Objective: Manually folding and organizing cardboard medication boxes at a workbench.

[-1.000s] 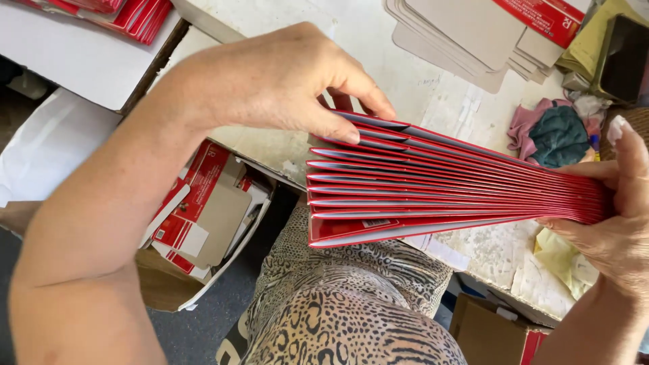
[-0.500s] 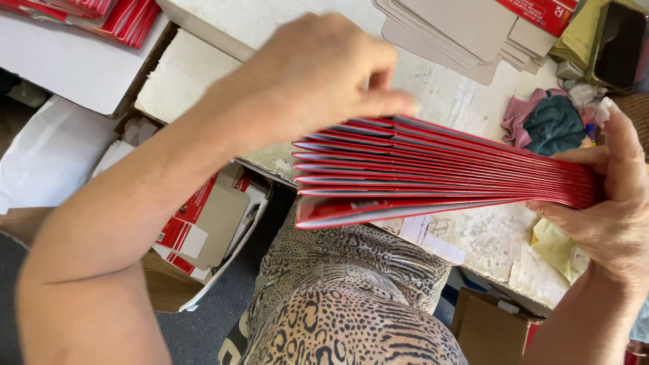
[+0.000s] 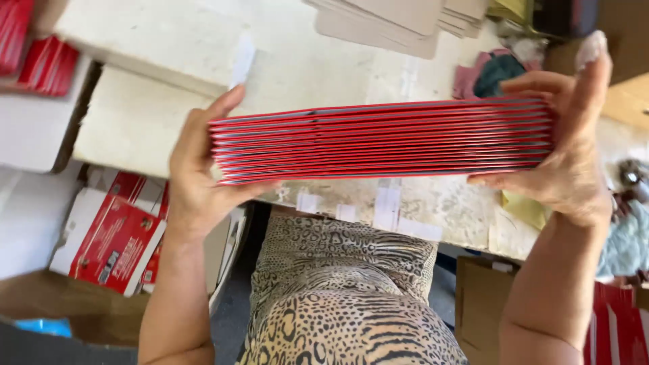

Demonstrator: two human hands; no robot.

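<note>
The person sits close to the bench, lap in a leopard-print cloth (image 3: 351,297) nearest to me. Just above it, both hands hold one stack of flat red cartons (image 3: 382,140) on edge, over the front edge of the worktable (image 3: 297,61). The left hand (image 3: 196,172) is pressed against the left end, fingers spread up along it and thumb under the bottom piece. The right hand (image 3: 568,145) closes around the right end, fingers curled over the top, thumb standing up. So the stack is squeezed between two palms, lifted, not lying on the table.

I judge the gathering is done: the edges sit nearly even and the pieces lie tight together. Setting it down somewhere seems to be what is left.

Below at the left, a carton box (image 3: 115,243) with loose red-and-white pieces stands on the floor. On the table further back lie grey cardboard sheets (image 3: 392,20), and a pink and dark rag (image 3: 490,71) near the right hand. The table surface behind the stack is bare, so nothing there seems to block it.
</note>
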